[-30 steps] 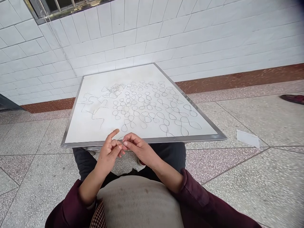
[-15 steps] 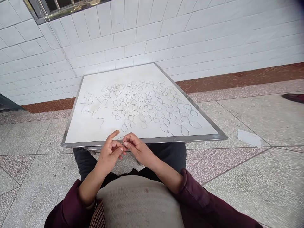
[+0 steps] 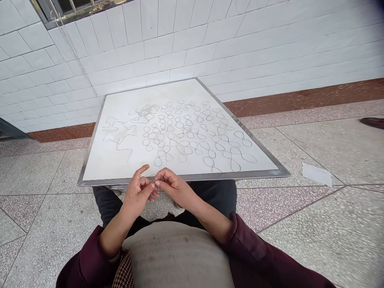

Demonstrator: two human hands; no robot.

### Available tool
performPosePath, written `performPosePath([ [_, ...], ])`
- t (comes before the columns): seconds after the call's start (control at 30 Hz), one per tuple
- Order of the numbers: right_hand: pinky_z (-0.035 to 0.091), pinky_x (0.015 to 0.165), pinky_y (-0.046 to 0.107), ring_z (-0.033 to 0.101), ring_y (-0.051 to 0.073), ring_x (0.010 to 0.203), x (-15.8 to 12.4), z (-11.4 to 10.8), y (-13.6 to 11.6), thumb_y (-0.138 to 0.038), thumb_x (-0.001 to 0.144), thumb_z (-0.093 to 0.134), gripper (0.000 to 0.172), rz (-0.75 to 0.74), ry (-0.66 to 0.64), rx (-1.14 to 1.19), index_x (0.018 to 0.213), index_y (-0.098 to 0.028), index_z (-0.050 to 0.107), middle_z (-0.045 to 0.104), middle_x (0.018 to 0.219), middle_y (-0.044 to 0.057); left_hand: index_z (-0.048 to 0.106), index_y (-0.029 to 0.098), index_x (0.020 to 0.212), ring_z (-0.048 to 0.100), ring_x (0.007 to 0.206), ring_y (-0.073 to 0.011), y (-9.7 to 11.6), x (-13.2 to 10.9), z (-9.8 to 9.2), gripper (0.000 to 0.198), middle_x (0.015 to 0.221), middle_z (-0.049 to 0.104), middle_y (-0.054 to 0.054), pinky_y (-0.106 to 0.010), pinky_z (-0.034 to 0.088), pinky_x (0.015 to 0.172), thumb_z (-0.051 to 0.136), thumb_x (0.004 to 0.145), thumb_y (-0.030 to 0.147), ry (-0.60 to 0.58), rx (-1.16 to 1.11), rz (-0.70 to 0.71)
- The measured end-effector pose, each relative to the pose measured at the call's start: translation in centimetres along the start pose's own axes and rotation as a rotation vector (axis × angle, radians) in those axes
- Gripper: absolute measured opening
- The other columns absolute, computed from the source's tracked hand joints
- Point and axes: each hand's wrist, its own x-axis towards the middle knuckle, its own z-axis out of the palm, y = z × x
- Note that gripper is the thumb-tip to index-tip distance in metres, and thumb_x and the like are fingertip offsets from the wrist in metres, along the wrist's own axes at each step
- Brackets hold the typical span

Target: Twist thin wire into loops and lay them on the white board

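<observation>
My left hand point(image 3: 140, 192) and my right hand point(image 3: 171, 186) meet at the near edge of the white table point(image 3: 102, 164). Thumbs and fingers of both pinch a thin piece of wire point(image 3: 152, 175), of which only a faint curve shows above the fingertips. My left index finger points up and away from the pinch. Beyond my hands lie many wire loops twisted into figure eights point(image 3: 188, 148). Bent, unlooped wires point(image 3: 123, 150) are scattered on the left, and a tangled pile of wires point(image 3: 145, 112) sits farther back.
A metal rim point(image 3: 240, 175) borders the table, which stands by a white tiled wall point(image 3: 192, 40). My legs point(image 3: 213, 200) are under its near edge. A white strip point(image 3: 316, 174) lies on the floor at right, and a dark shoe point(image 3: 373, 122) shows at the far right.
My fingertips have shifted slightly while both hands keep their pinch on the wire. The view has moved a little; the wires on the table lie as before.
</observation>
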Motion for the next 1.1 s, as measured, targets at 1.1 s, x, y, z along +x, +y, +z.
performPosePath([
  [1.1,0.045,0.073,0.032,0.061,0.014,0.067,-0.20,-0.29,-0.62,-0.042,0.089,0.062,0.023,0.108,-0.123,0.179,0.085,-0.020,0.056,0.063,0.069,-0.003,0.039,0.018,0.140,0.064,0.062,-0.0145,-0.17,-0.50,-0.19,0.065,0.074,0.064,0.000,-0.024,0.044,0.053,0.066,0.083,0.036,-0.051,-0.007,-0.050],
])
